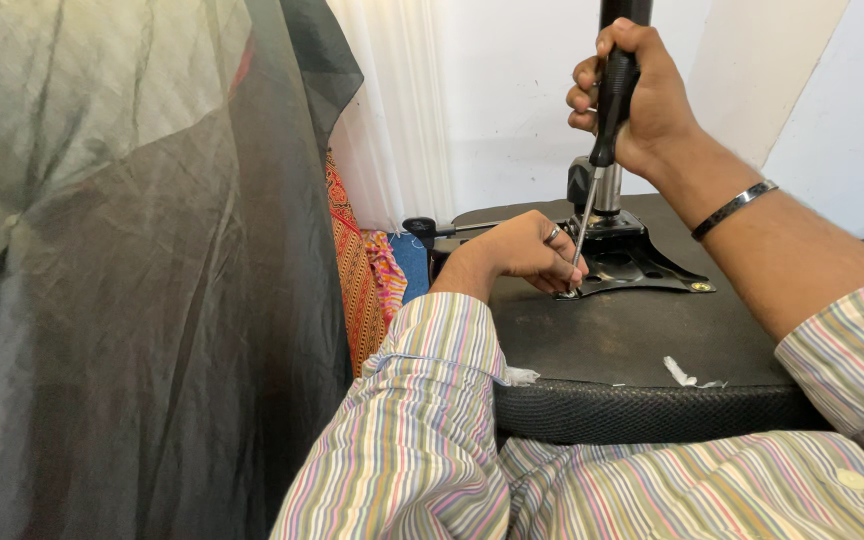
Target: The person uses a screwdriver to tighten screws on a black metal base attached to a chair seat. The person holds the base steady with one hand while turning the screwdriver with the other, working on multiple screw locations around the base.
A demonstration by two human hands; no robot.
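I am looking down at an upturned black chair seat lying in front of me, its black metal mounting plate bolted on at the far side. My right hand is wrapping its fingers closed around the black handle of a screwdriver, holding it nearly upright, tilted slightly so the thin shaft is running down and to the left. The tip is meeting the near left corner of the plate. My left hand is resting on the seat just left of the plate, its fingers curled closed and pinching around the shaft's tip. A dark sheet is hanging on the left, and a patterned orange cloth is showing beside it.
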